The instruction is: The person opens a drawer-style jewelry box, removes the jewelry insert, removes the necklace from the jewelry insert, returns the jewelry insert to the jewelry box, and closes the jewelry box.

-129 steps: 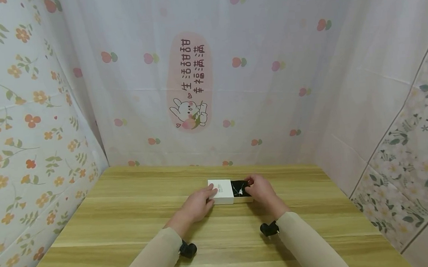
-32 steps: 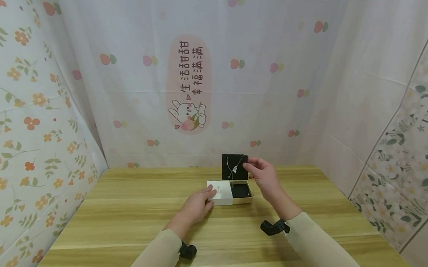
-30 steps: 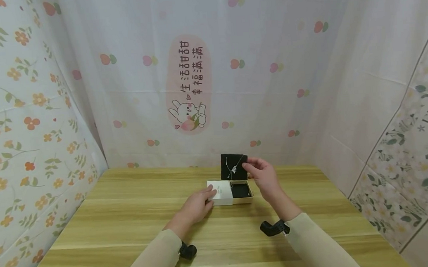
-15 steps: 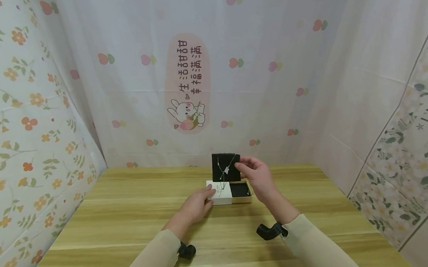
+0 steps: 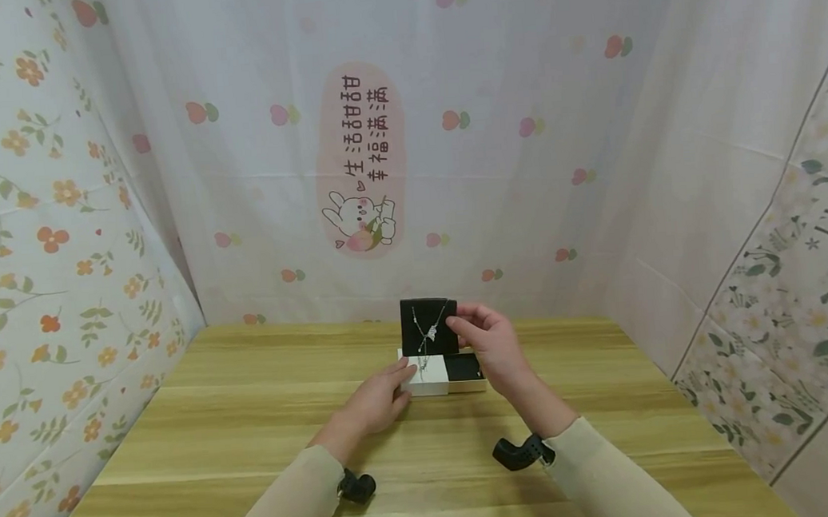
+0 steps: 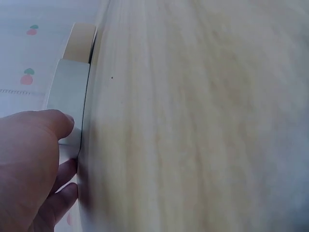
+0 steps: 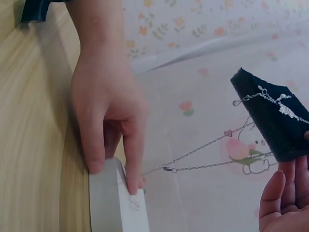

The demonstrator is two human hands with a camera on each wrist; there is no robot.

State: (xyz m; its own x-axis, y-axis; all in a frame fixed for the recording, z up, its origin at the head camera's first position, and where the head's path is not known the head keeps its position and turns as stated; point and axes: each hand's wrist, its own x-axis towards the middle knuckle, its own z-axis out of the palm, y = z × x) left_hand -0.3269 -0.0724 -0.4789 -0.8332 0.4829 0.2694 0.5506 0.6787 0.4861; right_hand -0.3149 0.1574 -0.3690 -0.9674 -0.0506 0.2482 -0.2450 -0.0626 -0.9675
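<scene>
My left hand (image 5: 375, 401) grips the left end of a white jewelry box (image 5: 430, 388), thumb and fingers on its sides and top. The box's inner tray (image 5: 475, 385) is slid partly out to the right, with black lining inside. My right hand (image 5: 492, 339) pinches the right edge of a black padded jewelry card (image 5: 410, 339), held upright above the box. A silver necklace (image 5: 430, 333) with a small pendant is mounted on the card. In the right wrist view, a loop of necklace chain (image 7: 166, 167) hangs loose from the card (image 7: 270, 116) towards the box (image 7: 106, 198).
The box stands on a wood-grain table (image 5: 253, 430), near its back edge. Behind it hangs a white printed curtain (image 5: 271, 180). Floral cloth (image 5: 47, 276) lines the left side. Each wrist wears a black camera mount (image 5: 521, 453).
Earlier the card lay inside the tray under my right fingers. It was lifted out and has since moved left over the white sleeve, chain dangling. My left hand keeps its hold.
</scene>
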